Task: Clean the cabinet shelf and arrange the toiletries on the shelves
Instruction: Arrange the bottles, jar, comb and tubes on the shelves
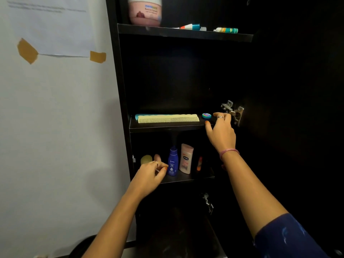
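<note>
In the dark cabinet (122,75), the right hand (221,132) is laid with loose fingers on the right end of the middle shelf (167,126), just beside a small round tin (206,115) and a comb (168,119). The left hand (149,175) is held half-curled on the lower shelf (188,177), grasping nothing, near a blue bottle (173,162) and a pale bottle (186,158).

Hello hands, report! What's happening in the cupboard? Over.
Right hand open beside small round blue tin, middle shelf. Left hand open, bottom shelf, near blue lotion bottle. Nothing blocking.
</note>
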